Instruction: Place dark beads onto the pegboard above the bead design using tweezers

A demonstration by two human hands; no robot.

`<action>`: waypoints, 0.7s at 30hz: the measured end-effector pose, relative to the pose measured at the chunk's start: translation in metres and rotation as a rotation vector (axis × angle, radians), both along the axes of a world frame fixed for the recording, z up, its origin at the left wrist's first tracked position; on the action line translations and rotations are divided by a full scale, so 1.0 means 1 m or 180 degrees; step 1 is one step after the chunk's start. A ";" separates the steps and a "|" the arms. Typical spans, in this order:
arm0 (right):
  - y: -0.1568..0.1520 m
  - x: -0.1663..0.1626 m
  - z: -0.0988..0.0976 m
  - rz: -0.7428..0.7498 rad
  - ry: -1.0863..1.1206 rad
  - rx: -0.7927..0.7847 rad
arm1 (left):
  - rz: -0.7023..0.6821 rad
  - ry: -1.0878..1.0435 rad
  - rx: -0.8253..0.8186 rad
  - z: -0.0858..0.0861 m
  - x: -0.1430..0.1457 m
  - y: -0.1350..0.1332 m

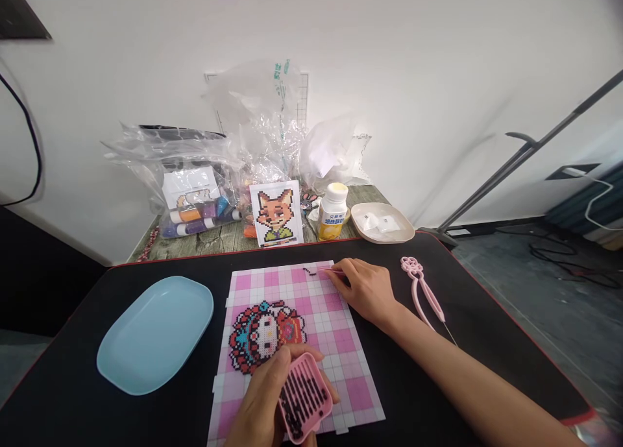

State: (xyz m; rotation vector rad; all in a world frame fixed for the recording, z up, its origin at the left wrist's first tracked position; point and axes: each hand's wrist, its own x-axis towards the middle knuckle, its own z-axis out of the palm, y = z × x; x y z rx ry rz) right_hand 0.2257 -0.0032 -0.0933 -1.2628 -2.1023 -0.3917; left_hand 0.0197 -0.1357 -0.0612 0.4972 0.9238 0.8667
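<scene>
My right hand (366, 290) has its fingers clamped on pink tweezers (331, 270), just beside black beads (308, 271) near the pegboard (357, 388)'s far right corner, toward the worktop (487, 343)'s far edge. My left hand (260, 395) has its fingers around the bead tray (317, 368). Tilting it could spill beads; a twitch could scatter the row.

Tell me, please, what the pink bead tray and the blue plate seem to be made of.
The pink bead tray looks like moulded plastic with a satin finish, judging by its thin rim and regular ridges. The blue plate, evenly coloured with a soft sheen, is probably plastic; glazed ceramic remains possible.
</scene>
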 end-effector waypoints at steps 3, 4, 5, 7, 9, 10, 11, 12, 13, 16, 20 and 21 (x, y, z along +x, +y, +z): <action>0.000 0.000 0.000 -0.0011 -0.0048 0.0052 | -0.0067 0.0019 -0.0002 0.000 0.001 0.000; 0.000 0.000 0.000 -0.0016 -0.0058 0.0057 | -0.0078 0.0043 0.0006 0.000 0.001 0.000; 0.000 0.000 0.000 -0.0022 -0.0062 0.0061 | -0.0080 0.0064 0.0020 0.000 0.001 0.000; -0.001 0.000 0.001 -0.0029 -0.0054 0.0072 | -0.0068 0.0073 0.0030 -0.002 0.001 0.000; -0.001 0.000 0.001 -0.0029 -0.0032 0.0089 | -0.0049 0.0033 0.0027 -0.004 -0.001 -0.001; -0.001 0.000 0.001 -0.0026 -0.0024 0.0095 | -0.0054 0.0012 0.0020 -0.005 -0.001 -0.001; -0.001 -0.001 0.001 -0.0019 -0.0020 0.0101 | -0.0068 -0.0001 0.0013 -0.006 -0.002 -0.001; -0.001 -0.001 0.001 -0.0011 -0.0018 0.0107 | -0.0089 -0.0013 0.0012 -0.007 -0.002 0.000; -0.001 -0.001 0.001 -0.0003 -0.0019 0.0112 | -0.0109 -0.0020 0.0010 -0.007 -0.003 0.000; -0.001 -0.001 0.002 0.0026 -0.0033 0.0115 | -0.0125 -0.0006 -0.0003 -0.007 -0.003 0.000; -0.001 -0.001 0.002 0.0002 -0.0048 0.0103 | -0.0095 0.0049 0.0028 -0.010 -0.004 -0.001; -0.001 -0.001 0.002 -0.0014 -0.0046 0.0099 | -0.0090 0.0064 0.0039 -0.011 -0.004 -0.001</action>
